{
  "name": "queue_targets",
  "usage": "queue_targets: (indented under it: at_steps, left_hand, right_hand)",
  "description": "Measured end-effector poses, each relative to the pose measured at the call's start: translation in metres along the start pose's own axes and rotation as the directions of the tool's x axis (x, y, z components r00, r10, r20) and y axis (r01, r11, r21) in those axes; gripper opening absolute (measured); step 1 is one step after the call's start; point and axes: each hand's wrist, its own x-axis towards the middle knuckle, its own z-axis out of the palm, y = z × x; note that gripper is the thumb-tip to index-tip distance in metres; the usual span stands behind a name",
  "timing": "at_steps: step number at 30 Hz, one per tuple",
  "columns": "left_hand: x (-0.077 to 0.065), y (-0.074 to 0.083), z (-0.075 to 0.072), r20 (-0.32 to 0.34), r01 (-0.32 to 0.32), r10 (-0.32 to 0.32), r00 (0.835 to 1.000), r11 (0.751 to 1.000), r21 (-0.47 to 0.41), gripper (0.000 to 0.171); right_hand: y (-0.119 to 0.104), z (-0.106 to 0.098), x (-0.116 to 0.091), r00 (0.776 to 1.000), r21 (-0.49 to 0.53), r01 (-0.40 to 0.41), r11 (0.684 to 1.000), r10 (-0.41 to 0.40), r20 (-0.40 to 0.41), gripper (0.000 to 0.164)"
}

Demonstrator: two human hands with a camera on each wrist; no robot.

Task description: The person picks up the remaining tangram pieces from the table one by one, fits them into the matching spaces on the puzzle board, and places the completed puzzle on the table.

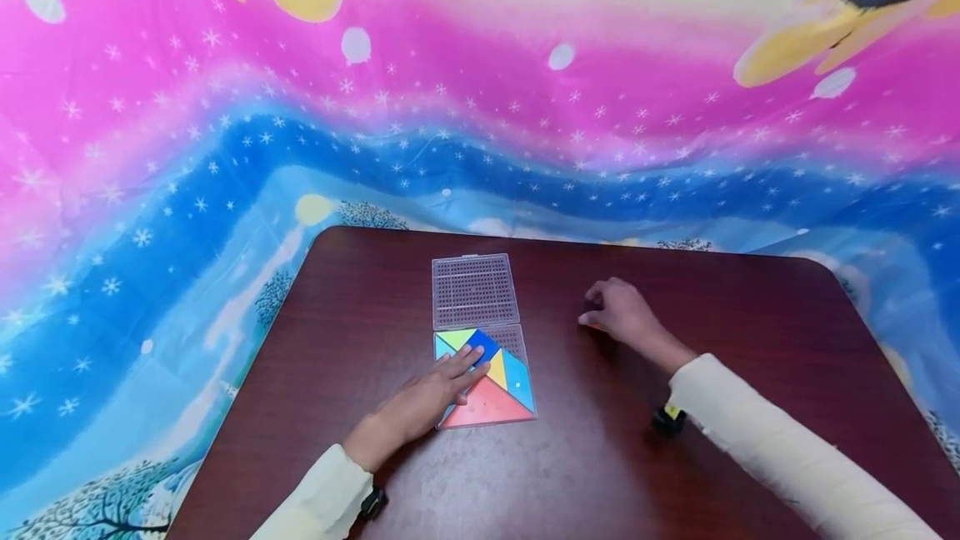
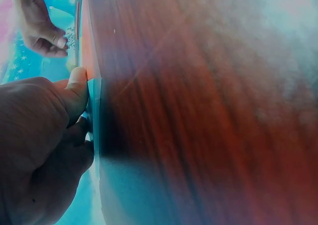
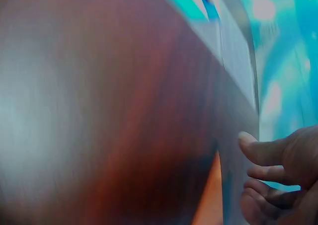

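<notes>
In the head view, my left hand rests with extended fingers on colourful tangram pieces in a clear plastic case. Beneath and around it lie a large red triangle, a dark blue piece, a yellow piece and a light blue piece. The left wrist view shows my left thumb at the case's near edge. To the right, my right hand is low over the table, fingers loosely bent. Below them, in the right wrist view, an orange piece appears apart from the visible fingertips.
Behind the pieces, the perforated lid of the case lies opened flat. Its tray has an uncovered corner at the upper right. The dark brown table reaches back to a colourful printed cloth.
</notes>
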Motion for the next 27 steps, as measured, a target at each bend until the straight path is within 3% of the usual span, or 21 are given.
queue_targets:
  at_steps: [6, 12, 20, 27]
  left_hand:
    - [-0.001, 0.0, 0.001, -0.009, -0.003, 0.003, 1.0, 1.0, -0.004, 0.061]
    - [0.0, -0.001, 0.0, -0.011, -0.015, 0.015, 1.0, 1.0, 0.001, 0.061]
    - [0.0, -0.001, 0.002, -0.034, -0.044, 0.045, 0.998, 0.999, 0.032, 0.061]
    - [-0.001, -0.001, 0.003, -0.072, -0.072, 0.075, 0.995, 0.997, 0.033, 0.059]
  right_hand:
    - [0.033, -0.023, 0.002, 0.997, -0.016, -0.042, 0.999, 0.043, 0.066, 0.047]
    - [0.042, -0.018, -0.004, 0.997, -0.088, -0.01, 0.996, 0.017, 0.075, 0.053]
    - [0.039, -0.006, -0.011, 0.993, -0.163, 0.111, 0.98, -0.117, -0.03, 0.024]
    - [0.043, -0.009, -0.004, 0.994, -0.147, 0.11, 0.983, -0.105, 0.043, 0.02]
